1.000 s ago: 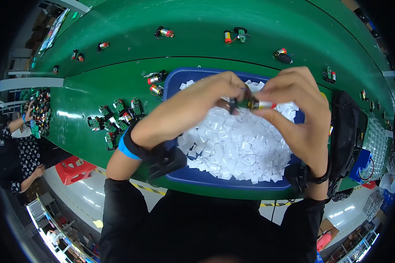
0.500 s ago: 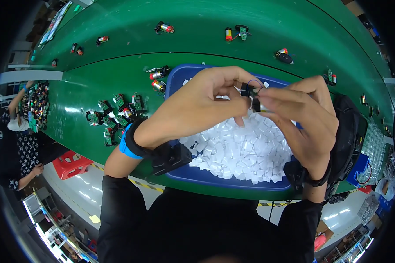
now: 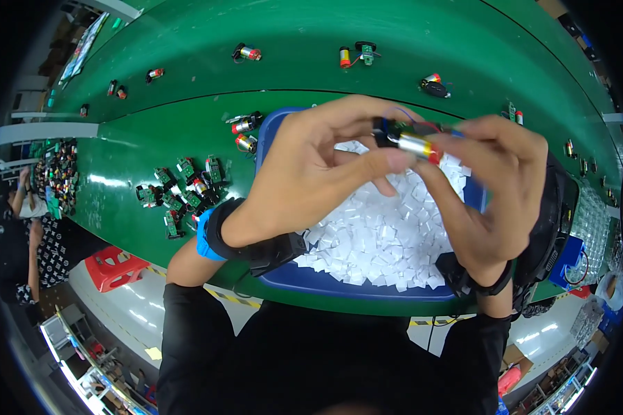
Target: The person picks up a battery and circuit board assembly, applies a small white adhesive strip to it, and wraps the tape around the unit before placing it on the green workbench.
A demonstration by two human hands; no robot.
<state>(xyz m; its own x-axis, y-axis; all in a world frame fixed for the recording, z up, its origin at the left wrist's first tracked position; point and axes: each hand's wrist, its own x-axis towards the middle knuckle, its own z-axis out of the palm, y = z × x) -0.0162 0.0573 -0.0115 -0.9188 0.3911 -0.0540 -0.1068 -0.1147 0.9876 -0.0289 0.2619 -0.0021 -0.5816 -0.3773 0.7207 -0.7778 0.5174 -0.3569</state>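
Note:
Over a blue tray (image 3: 270, 149) of small white square pieces (image 3: 374, 228), my two hands hold a small battery assembly. Its cylindrical battery (image 3: 415, 144) is silver and yellow with a red end, beside a black part (image 3: 386, 133) and thin wires. The thumb and fingers of my left hand (image 3: 311, 162) pinch the black end. At the red end, the fingers of my right hand (image 3: 495, 187) close on the assembly, slightly blurred. My fingers cover part of it.
Green circuit boards with batteries (image 3: 187, 183) lie clustered on the green table at left. More assemblies (image 3: 248, 53) are spread along the far side. A black bag-like object (image 3: 554, 214) stands by my right arm. A co-worker (image 3: 45, 242) is at the far left, near a red stool (image 3: 114, 268).
The assembly has turned in my hands, so the battery's silver and red side now shows. My right hand has shifted slightly right. The co-worker's arms have moved.

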